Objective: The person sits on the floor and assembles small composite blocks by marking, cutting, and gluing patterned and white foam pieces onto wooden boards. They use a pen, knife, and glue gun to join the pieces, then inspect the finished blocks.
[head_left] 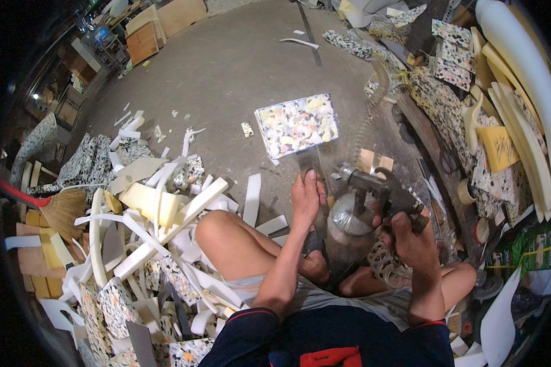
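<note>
My left hand (308,192) is closed on a thin dark grey strip (309,160), whose end sticks out above my fingers. My right hand (408,240) grips a spray gun (373,181) by its handle, with the nozzle pointing left. Under the gun stands a rounded metal canister (351,215), between my crossed legs. A speckled multicoloured foam block (297,125) lies on the floor just beyond my left hand. Off to its left is a small foam scrap (247,129).
White foam offcuts (165,226) heap up at my left, near a broom (64,208). A coiled hose (378,88) runs by the gun. Foam sheets (520,140) and a wooden beam (431,137) line the right side. Plywood boards (144,43) lean at the far left.
</note>
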`<act>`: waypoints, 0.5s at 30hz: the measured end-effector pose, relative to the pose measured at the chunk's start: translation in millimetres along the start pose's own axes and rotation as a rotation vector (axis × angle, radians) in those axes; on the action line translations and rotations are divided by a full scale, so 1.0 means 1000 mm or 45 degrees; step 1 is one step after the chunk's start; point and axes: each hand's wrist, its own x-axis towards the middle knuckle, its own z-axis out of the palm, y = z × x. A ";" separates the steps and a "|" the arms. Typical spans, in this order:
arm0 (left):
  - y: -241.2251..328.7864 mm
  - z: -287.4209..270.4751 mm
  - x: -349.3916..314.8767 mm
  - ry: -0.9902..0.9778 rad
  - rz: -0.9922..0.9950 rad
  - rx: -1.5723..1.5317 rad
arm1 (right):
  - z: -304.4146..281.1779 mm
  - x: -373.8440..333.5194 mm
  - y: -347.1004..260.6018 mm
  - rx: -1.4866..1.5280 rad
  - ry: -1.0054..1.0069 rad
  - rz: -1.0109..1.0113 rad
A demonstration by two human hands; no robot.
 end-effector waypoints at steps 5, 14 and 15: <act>0.002 -0.002 0.001 0.023 -0.097 0.055 | -0.009 0.011 0.005 0.094 0.393 0.096; 0.045 -0.027 -0.002 0.003 0.060 0.007 | -0.148 0.110 0.143 -0.094 0.811 0.104; 0.048 -0.029 -0.002 -0.003 0.067 -0.025 | -0.167 0.126 0.169 -0.066 0.785 0.125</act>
